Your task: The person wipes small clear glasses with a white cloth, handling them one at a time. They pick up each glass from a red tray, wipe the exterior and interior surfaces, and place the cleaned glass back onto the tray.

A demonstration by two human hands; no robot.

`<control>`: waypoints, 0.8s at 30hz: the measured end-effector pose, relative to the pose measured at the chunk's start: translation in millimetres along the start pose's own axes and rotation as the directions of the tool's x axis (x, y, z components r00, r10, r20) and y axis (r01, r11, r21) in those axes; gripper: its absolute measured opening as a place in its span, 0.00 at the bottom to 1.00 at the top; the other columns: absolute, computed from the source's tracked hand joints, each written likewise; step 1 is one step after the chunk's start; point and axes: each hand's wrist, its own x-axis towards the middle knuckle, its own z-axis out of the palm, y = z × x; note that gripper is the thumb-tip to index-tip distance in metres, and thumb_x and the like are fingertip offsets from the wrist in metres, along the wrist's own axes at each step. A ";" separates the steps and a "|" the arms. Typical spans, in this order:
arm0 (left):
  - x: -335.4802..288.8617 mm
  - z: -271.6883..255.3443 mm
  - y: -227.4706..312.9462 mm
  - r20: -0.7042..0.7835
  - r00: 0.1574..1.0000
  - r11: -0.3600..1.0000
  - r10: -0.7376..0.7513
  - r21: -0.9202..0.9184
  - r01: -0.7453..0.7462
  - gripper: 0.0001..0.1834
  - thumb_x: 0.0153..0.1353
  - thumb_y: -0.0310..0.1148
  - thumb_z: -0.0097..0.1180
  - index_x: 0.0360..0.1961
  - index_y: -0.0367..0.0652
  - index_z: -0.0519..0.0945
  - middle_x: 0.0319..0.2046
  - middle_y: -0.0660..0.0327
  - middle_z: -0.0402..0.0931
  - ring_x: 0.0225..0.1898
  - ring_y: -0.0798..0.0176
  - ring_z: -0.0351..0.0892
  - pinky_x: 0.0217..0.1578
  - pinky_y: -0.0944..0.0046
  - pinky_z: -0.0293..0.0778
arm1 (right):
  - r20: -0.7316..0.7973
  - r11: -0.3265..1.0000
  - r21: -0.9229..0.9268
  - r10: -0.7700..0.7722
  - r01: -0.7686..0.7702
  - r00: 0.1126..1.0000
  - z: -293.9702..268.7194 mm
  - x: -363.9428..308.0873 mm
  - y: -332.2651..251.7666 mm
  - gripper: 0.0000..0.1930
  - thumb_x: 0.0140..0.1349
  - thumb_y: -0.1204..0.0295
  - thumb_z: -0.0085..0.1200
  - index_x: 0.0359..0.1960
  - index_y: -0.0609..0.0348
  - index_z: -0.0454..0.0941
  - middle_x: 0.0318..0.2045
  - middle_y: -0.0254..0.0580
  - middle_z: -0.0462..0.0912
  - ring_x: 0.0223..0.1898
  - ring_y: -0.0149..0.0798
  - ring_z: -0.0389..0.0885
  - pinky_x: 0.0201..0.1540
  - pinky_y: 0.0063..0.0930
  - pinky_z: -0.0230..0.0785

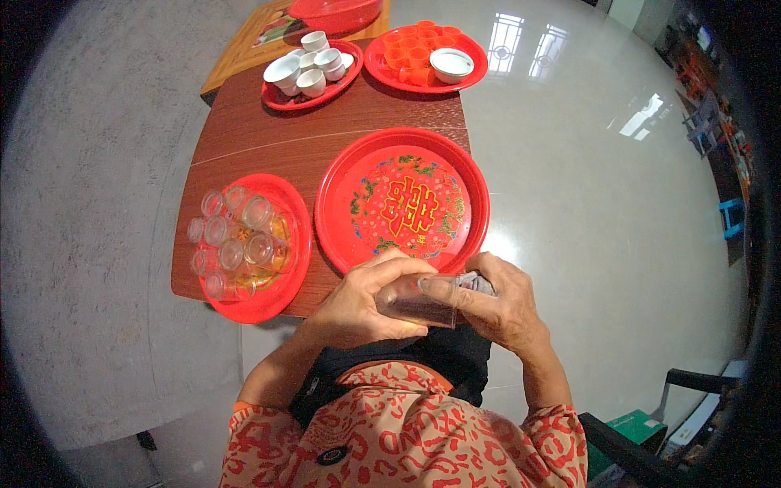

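Note:
My left hand (366, 297) is wrapped round the side of a clear drinking glass (419, 305), which lies tilted sideways in front of my waist with its rim to the right. My right hand (508, 309) is closed at the rim, its thumb over the edge of the glass. A crumpled greyish-white cloth (477, 282) shows between the right fingers and the glass. Just beyond both hands a round red tray (329, 232) with a patterned base lies on the brown table. To the left, a second red tray (299, 236) bears several clear glasses (256, 213).
At the far side of the table (244, 154), one red tray (346, 80) carries white cups (311, 82), another (477, 61) orange cups (407, 55) and white bowls (451, 63). Behind them is a red basin (338, 16). A black chair arm (630, 455) stands at lower right.

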 end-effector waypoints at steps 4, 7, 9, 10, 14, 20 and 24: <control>-1.2 -2.4 -4.0 0.077 0.989 0.978 -0.126 -0.158 0.137 0.33 0.41 0.23 0.72 0.52 0.36 0.73 0.46 0.59 0.72 0.49 0.65 0.73 0.49 0.65 0.71 | 0.037 0.996 0.080 0.027 -0.029 0.999 6.4 -6.6 4.9 0.27 0.44 0.75 0.61 0.50 0.38 0.79 0.31 0.40 0.76 0.31 0.45 0.77 0.32 0.36 0.73; -3.0 -3.7 -9.9 0.051 0.991 0.969 -0.125 -0.210 0.133 0.35 0.43 0.18 0.70 0.55 0.35 0.71 0.49 0.57 0.72 0.53 0.63 0.72 0.50 0.63 0.72 | 0.128 0.928 0.344 0.106 -0.144 0.986 10.1 -13.3 5.6 0.28 0.43 0.77 0.60 0.51 0.43 0.78 0.35 0.44 0.78 0.33 0.45 0.77 0.34 0.35 0.73; -2.3 -2.4 -16.7 0.012 0.997 0.970 -0.079 -0.229 0.080 0.35 0.44 0.17 0.69 0.56 0.35 0.70 0.51 0.55 0.71 0.53 0.62 0.72 0.50 0.63 0.73 | 0.165 0.840 0.505 0.133 -0.199 0.977 8.0 -11.2 4.8 0.28 0.43 0.78 0.60 0.52 0.46 0.78 0.38 0.47 0.79 0.35 0.46 0.77 0.36 0.34 0.74; -1.5 -1.1 -23.1 0.001 0.998 0.966 -0.060 -0.250 0.058 0.35 0.45 0.16 0.68 0.57 0.35 0.69 0.53 0.55 0.71 0.53 0.62 0.72 0.50 0.63 0.73 | 0.155 0.820 0.540 0.124 -0.189 0.980 6.5 -10.7 4.3 0.27 0.44 0.80 0.59 0.52 0.52 0.77 0.40 0.46 0.79 0.39 0.44 0.78 0.41 0.32 0.73; 2.0 10.6 -20.3 -0.058 0.993 0.750 -0.107 -0.660 0.043 0.35 0.46 0.15 0.67 0.58 0.35 0.68 0.56 0.54 0.69 0.51 0.64 0.72 0.50 0.63 0.74 | 0.125 0.699 0.662 0.252 -0.270 0.960 3.4 -15.8 1.7 0.19 0.54 0.77 0.58 0.49 0.58 0.78 0.41 0.44 0.79 0.41 0.38 0.77 0.44 0.29 0.69; 5.0 12.9 -10.5 -0.172 0.970 0.841 -0.172 -0.538 0.054 0.34 0.47 0.18 0.67 0.58 0.35 0.69 0.54 0.56 0.70 0.51 0.66 0.72 0.51 0.64 0.73 | -0.311 0.891 0.448 0.232 -0.073 0.921 18.1 -21.5 -12.2 0.20 0.44 0.69 0.67 0.43 0.52 0.83 0.39 0.46 0.75 0.37 0.40 0.74 0.38 0.31 0.69; 4.3 20.8 -9.2 -0.318 0.948 0.992 -0.020 -0.123 -0.020 0.32 0.43 0.23 0.71 0.53 0.37 0.73 0.43 0.57 0.73 0.49 0.62 0.74 0.50 0.63 0.72 | -0.409 0.999 0.054 0.019 0.004 0.912 28.9 -2.9 -22.3 0.18 0.40 0.71 0.70 0.38 0.49 0.85 0.36 0.44 0.71 0.32 0.39 0.74 0.30 0.28 0.70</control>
